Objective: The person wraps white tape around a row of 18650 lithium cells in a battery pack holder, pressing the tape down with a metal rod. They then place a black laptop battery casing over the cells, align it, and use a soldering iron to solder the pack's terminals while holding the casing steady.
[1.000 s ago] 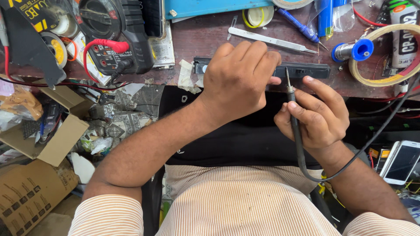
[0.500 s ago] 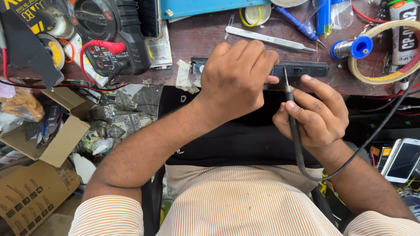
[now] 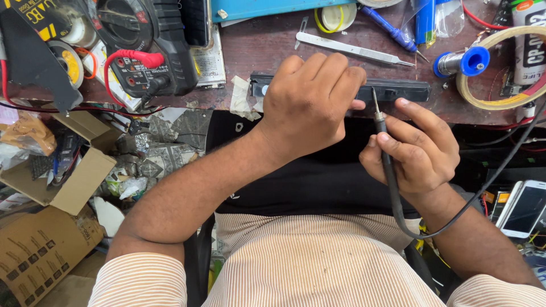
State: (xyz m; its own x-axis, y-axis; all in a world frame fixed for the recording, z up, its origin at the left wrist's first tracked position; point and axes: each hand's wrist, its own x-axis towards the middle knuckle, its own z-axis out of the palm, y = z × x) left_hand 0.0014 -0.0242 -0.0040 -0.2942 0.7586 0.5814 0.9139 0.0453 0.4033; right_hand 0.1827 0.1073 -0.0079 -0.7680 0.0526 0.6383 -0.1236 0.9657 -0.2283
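A brown workbench (image 3: 267, 40) full of tools fills the far part of the view, with boxes and scraps on the floor at the left. The right hand (image 3: 418, 153) is closed around a thin black probe (image 3: 385, 148), held like a pen, with its metal tip pointing up at a long black part (image 3: 398, 90) lying on the near edge of the bench. A black wire (image 3: 483, 190) runs from the probe off to the right. The left hand (image 3: 310, 105) is curled over the left half of the long black part, pressing it down; its fingertips are hidden, so the exact grip is hard to see. Just beyond lie metal tweezers (image 3: 352, 48) and a blue screwdriver (image 3: 395, 33). Far left sits a black meter (image 3: 145, 40) with 1 red plug (image 3: 133, 58). A solder reel with a blue end (image 3: 463, 61) is at the right. A white phone (image 3: 523, 207) lies near right.
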